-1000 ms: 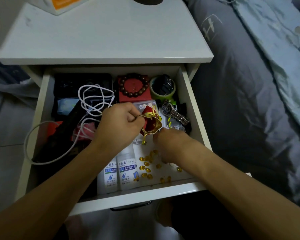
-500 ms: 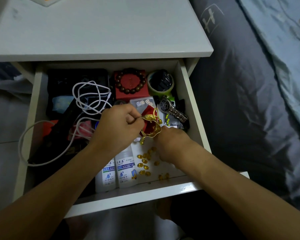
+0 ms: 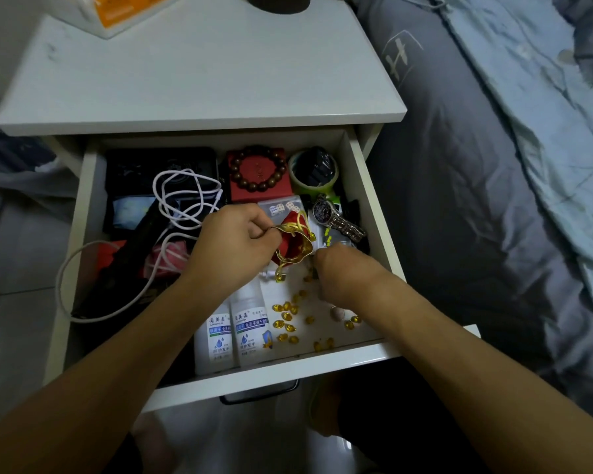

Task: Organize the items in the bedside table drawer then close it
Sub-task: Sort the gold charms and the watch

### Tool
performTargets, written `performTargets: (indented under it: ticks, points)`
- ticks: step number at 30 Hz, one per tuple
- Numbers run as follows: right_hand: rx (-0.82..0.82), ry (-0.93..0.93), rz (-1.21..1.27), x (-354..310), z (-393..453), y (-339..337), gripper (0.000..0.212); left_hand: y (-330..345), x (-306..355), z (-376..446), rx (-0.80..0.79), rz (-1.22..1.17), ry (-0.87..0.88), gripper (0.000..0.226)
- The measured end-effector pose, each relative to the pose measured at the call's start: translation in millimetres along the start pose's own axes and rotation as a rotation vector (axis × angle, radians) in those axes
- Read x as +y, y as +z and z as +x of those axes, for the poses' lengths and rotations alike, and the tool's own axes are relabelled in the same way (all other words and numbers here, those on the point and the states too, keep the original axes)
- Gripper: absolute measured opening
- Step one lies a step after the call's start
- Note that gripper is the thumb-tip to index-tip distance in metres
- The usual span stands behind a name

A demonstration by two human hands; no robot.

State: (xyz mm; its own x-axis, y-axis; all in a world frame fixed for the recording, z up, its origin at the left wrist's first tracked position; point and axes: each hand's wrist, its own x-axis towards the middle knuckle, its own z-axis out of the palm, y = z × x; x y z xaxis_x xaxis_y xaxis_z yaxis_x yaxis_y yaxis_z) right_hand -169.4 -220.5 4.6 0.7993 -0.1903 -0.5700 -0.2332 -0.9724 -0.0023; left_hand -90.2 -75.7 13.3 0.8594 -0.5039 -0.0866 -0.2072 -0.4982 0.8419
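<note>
The white bedside drawer [image 3: 360,186] stands pulled out. My left hand [image 3: 235,239] pinches the gold rim of a small red drawstring pouch [image 3: 293,246], holding its mouth open above the drawer floor. My right hand [image 3: 338,271] is curled just right of the pouch's mouth, fingers hidden underneath, so I cannot see what it holds. Several small gold ingot beads [image 3: 286,318] lie scattered on the drawer floor in front. Two white bottles [image 3: 233,331] lie side by side at the front.
Also in the drawer: a tangled white cable [image 3: 182,200], a bead bracelet on a red box [image 3: 259,172], a green tape roll [image 3: 312,172], a steel wristwatch [image 3: 336,218], dice in a bag [image 3: 279,208], black items at left. The bed [image 3: 493,200] lies right of the table.
Both hands stay at the pouch; my right hand has shifted slightly beside its mouth. The view has tilted a little, nothing else in the drawer has moved.
</note>
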Motion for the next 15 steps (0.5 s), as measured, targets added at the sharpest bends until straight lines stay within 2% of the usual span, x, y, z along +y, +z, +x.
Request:
performTargets:
  ticks: [3, 7, 10, 12, 15]
  points:
    - [0.005, 0.012, 0.114, 6, -1, -1, 0.016, 0, 1, 1, -0.007, 0.011, -0.005, 0.009]
    - [-0.006, 0.009, 0.210, 10, -6, -4, 0.031, 0, 0, 1, -0.022, 0.024, -0.005, 0.009]
    - [-0.102, -0.035, 0.141, 5, -5, 2, 0.029, 1, -1, 0, -0.038, 0.032, -0.003, 0.009]
    - [-0.087, -0.097, 0.001, -3, -4, 4, 0.029, 2, -2, 0, -0.041, 0.044, -0.004, 0.009]
    - [-0.036, -0.138, -0.134, -8, 0, 5, 0.042, 2, -2, 1, -0.040, 0.040, -0.003, 0.008]
